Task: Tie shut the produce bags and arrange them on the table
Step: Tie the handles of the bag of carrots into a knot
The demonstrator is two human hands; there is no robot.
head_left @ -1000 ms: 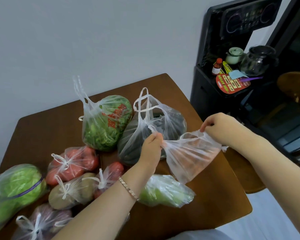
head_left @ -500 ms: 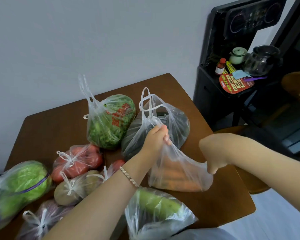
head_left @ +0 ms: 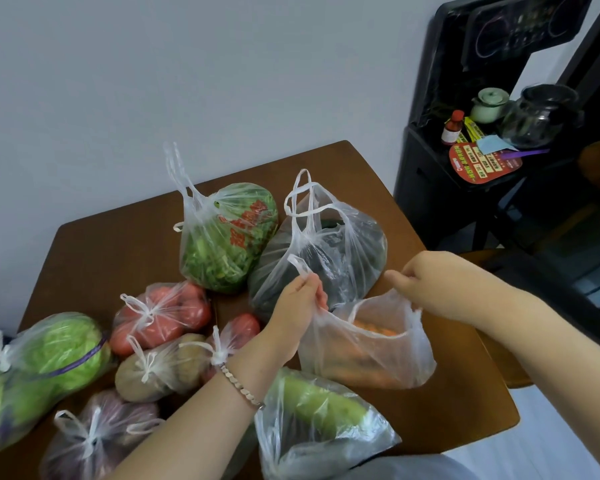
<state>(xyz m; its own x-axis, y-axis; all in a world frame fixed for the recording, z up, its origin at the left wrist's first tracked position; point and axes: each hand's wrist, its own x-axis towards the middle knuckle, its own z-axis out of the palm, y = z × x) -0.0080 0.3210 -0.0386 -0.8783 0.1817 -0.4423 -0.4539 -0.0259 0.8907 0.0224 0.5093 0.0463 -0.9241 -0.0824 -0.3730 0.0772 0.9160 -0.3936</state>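
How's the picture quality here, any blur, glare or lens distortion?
Head view: soft, even indoor light with faint shadows; wide-angle lens tilts the black stand; mild sheen on the carrot bag gripped by the left hand and right hand; slightly soft throughout.

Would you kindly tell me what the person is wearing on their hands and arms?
Both forearms are bare, with no sleeves in view. The left hand and right hand wear no gloves, and I see no rings. The only thing worn is a thin silvery bracelet of small links on the left wrist.
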